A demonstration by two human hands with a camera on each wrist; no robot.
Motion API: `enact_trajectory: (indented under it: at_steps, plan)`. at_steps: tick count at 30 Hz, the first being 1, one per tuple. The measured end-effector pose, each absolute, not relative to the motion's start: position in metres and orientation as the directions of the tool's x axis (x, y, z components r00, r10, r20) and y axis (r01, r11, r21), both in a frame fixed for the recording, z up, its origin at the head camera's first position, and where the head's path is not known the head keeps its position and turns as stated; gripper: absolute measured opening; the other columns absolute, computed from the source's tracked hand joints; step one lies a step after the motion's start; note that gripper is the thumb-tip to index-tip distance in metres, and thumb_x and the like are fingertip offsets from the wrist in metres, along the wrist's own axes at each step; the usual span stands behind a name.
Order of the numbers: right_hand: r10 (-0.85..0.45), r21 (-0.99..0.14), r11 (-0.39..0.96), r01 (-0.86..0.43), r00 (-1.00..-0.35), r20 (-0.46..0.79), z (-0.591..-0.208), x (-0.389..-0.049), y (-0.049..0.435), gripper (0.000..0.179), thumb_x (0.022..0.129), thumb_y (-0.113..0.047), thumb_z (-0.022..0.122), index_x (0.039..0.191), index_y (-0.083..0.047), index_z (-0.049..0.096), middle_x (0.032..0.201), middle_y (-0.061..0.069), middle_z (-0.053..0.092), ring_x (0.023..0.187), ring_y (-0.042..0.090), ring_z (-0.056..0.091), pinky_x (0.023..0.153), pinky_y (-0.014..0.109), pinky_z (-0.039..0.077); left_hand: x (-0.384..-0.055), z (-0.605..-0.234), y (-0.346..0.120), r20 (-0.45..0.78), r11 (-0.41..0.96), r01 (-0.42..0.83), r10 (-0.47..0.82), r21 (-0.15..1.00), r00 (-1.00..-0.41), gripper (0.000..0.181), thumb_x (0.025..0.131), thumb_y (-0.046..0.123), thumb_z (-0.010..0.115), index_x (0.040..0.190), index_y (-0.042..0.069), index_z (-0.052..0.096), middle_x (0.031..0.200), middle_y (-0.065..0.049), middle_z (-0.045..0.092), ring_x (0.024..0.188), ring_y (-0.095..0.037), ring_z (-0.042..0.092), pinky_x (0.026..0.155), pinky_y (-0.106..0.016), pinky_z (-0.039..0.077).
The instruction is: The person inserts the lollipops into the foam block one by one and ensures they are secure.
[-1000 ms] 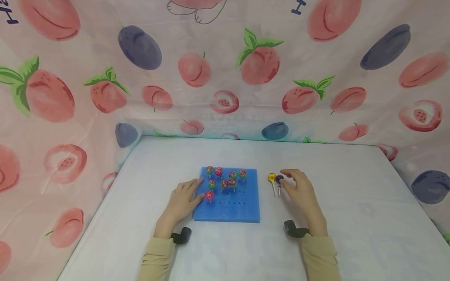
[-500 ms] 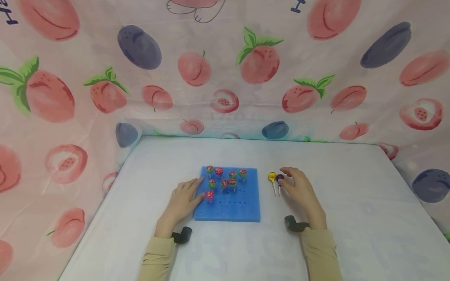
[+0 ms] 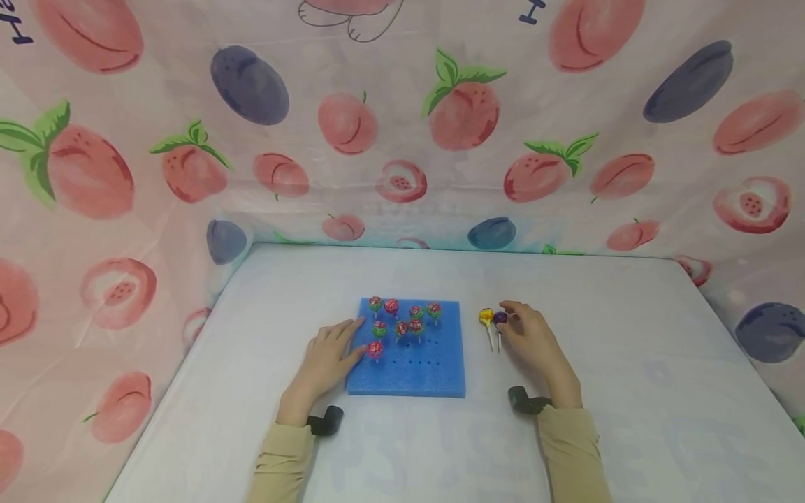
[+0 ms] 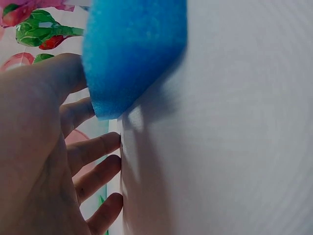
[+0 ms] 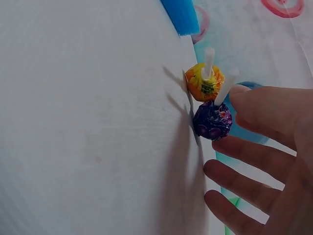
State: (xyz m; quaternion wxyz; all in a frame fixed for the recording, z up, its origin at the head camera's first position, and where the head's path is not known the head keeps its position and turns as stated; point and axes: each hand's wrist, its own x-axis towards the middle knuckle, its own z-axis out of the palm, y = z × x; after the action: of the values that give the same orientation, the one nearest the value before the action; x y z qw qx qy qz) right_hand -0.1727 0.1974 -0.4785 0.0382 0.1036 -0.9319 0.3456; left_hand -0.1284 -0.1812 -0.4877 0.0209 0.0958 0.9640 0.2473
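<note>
In the head view, several lollipops with red, pink and green wrappers, one of them a pink lollipop (image 3: 374, 350), stand upright in a blue foam board (image 3: 409, 384) with small holes. My left hand (image 3: 323, 360) rests at the board's left edge, fingers spread, thumb beside the pink lollipop. A yellow lollipop (image 3: 487, 317) and a purple lollipop (image 3: 499, 318) lie side by side to the right of the board, sticks toward me. My right hand (image 3: 537, 346) is at the purple lollipop, thumb and index finger on either side of it; whether they touch it is unclear.
A white table (image 3: 666, 363) carries everything. Behind and at the sides hangs a cloth (image 3: 352, 63) printed with peaches. Each wrist wears a black camera mount, such as the left mount (image 3: 325, 422) and the right mount (image 3: 527, 401).
My right hand has shifted very slightly, its thumb and index finger staying by the purple lollipop. The left hand, the board and the lollipops have not visibly moved.
</note>
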Motion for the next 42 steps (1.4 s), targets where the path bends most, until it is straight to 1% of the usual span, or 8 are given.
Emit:
enact_trajectory:
  at_steps: [6, 10, 17, 23, 27, 34, 42]
  plan:
    - [-0.172, -0.619, 0.768, -0.166, -0.984, 0.051, -0.4787, -0.1747, 0.197, 0.048, 0.094, -0.019, 0.06, 0.137, -0.003, 0.047, 0.133, 0.024, 0.054, 0.123, 0.043, 0.045, 0.105, 0.061, 0.035, -0.1287, -0.4869, -0.1815, 0.0, 0.862, 0.174, 0.198, 0.477, -0.98, 0.058, 0.098, 0.041, 0.051, 0.149, 0.02, 0.036, 0.151, -0.012, 0.041, 0.136, -0.035, 0.036, 0.109, -0.059, 0.03]
    - [-0.168, -0.597, 0.789, -0.144, -0.986, 0.016, -0.4774, -0.1738, 0.1955, 0.049, 0.094, -0.022, 0.059, 0.139, -0.006, 0.046, 0.134, 0.024, 0.054, 0.123, 0.043, 0.046, 0.104, 0.061, 0.037, -0.1284, -0.4862, -0.1812, -0.005, 0.863, 0.17, 0.196, 0.476, -0.981, 0.058, 0.098, 0.041, 0.051, 0.149, 0.02, 0.036, 0.151, -0.012, 0.041, 0.136, -0.035, 0.036, 0.11, -0.059, 0.03]
    - [-0.171, -0.561, 0.814, -0.151, -0.985, 0.017, -0.4765, -0.1725, 0.194, 0.047, 0.092, -0.017, 0.06, 0.137, -0.005, 0.05, 0.132, 0.023, 0.057, 0.12, 0.042, 0.048, 0.101, 0.06, 0.039, -0.1274, -0.4859, -0.1815, 0.006, 0.863, 0.175, 0.195, 0.475, -0.981, 0.057, 0.098, 0.04, 0.052, 0.149, 0.019, 0.037, 0.151, -0.012, 0.041, 0.135, -0.034, 0.037, 0.108, -0.059, 0.031]
    - [-0.163, -0.569, 0.811, -0.135, -0.987, 0.001, -0.4768, -0.173, 0.1937, 0.047, 0.091, -0.015, 0.061, 0.135, -0.004, 0.05, 0.134, 0.023, 0.055, 0.123, 0.042, 0.046, 0.105, 0.06, 0.037, -0.1272, -0.4857, -0.1805, 0.031, 0.859, 0.185, 0.194, 0.477, -0.981, 0.057, 0.097, 0.038, 0.055, 0.148, 0.018, 0.038, 0.15, -0.013, 0.043, 0.134, -0.035, 0.038, 0.107, -0.059, 0.032]
    - [-0.148, -0.58, 0.806, -0.117, -0.989, -0.006, -0.4758, -0.1726, 0.1933, 0.044, 0.089, -0.015, 0.064, 0.131, -0.003, 0.053, 0.133, 0.022, 0.055, 0.123, 0.041, 0.047, 0.106, 0.059, 0.036, -0.1276, -0.4857, -0.1804, 0.028, 0.86, 0.184, 0.194, 0.476, -0.981, 0.057, 0.097, 0.038, 0.054, 0.148, 0.018, 0.038, 0.15, -0.013, 0.043, 0.134, -0.035, 0.038, 0.108, -0.059, 0.032]
    - [-0.13, -0.584, 0.803, -0.116, -0.991, 0.018, -0.4745, -0.1722, 0.1933, 0.033, 0.089, -0.011, 0.064, 0.12, -0.002, 0.059, 0.124, 0.02, 0.061, 0.118, 0.039, 0.052, 0.103, 0.057, 0.039, -0.1277, -0.4848, -0.1816, -0.007, 0.863, 0.166, 0.193, 0.477, -0.981, 0.058, 0.098, 0.042, 0.051, 0.149, 0.02, 0.036, 0.151, -0.012, 0.041, 0.136, -0.034, 0.036, 0.11, -0.059, 0.03]
    - [-0.124, -0.598, 0.794, -0.109, -0.992, 0.017, -0.469, -0.1694, 0.1938, 0.03, 0.09, -0.01, 0.062, 0.119, -0.002, 0.059, 0.122, 0.02, 0.062, 0.12, 0.04, 0.053, 0.103, 0.058, 0.039, -0.1277, -0.485, -0.1826, -0.002, 0.863, 0.172, 0.197, 0.475, -0.98, 0.058, 0.098, 0.042, 0.051, 0.149, 0.02, 0.036, 0.151, -0.012, 0.041, 0.136, -0.035, 0.036, 0.109, -0.059, 0.031]
